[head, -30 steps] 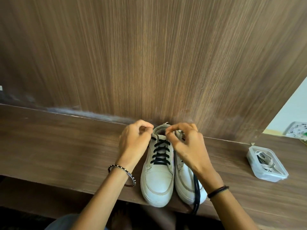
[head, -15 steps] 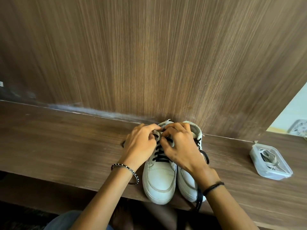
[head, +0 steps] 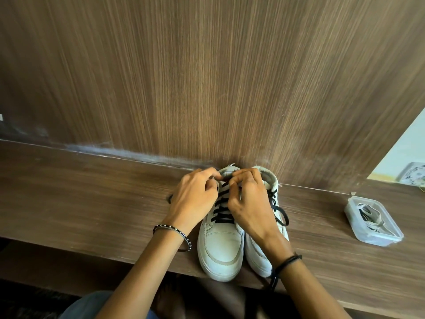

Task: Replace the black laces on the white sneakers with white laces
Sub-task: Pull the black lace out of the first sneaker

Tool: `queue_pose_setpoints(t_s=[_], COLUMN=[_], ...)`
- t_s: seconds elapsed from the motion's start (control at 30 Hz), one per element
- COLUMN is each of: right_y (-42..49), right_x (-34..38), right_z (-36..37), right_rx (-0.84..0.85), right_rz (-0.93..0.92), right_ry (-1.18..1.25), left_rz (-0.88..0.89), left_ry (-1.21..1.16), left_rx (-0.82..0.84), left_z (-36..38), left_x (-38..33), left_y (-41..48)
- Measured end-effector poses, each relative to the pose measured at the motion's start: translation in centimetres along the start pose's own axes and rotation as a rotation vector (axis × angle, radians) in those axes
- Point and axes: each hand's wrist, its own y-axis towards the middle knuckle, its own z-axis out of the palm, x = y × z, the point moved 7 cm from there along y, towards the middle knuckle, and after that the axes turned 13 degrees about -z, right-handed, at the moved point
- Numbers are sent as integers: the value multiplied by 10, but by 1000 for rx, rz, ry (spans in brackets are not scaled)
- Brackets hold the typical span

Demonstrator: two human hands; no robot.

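Your left hand (head: 193,199) has a thin black bracelet (head: 174,229) dotted with pale beads at its wrist; your right hand (head: 250,203), a black cord band (head: 287,261).

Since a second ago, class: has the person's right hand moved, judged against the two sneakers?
Yes. The right hand has shifted left, off the right sneaker, whose collar now shows, and over the black laces of the left sneaker.
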Motion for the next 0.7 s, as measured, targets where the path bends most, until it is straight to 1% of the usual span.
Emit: queue_pose_setpoints(t_s=[0.1, 0.17, 0.23, 0.3, 0.37, 0.43, 0.53, 0.7], right_y=[-2, -3, -3, -4, -5, -4, -2, -2], right_x=[-1, 3, 9, 16, 18, 18, 13, 12], right_z=[-3, -1, 4, 12, 17, 19, 16, 6], right_rx=[-32, -36, -26, 18, 57, 91, 94, -6], right_rz=[67, 61, -43, -175, -211, -224, -189, -51], right_ry=[30, 14, -107, -301, -414, -444, -407, -120], left_rz=[-4, 17, 18, 1, -24, -33, -46, -74], left_ry=[7, 23, 40, 25, -2, -14, -20, -45], left_rx=[-3, -16, -21, -18, -12, -15, -27, -20], left_z=[0, 0, 1, 1, 0, -1, -2, -4], left_x=[-2, -3, -1, 2, 4, 3, 2, 3], left_y=[-2, -2, 0, 2, 2, 1, 1, 1])
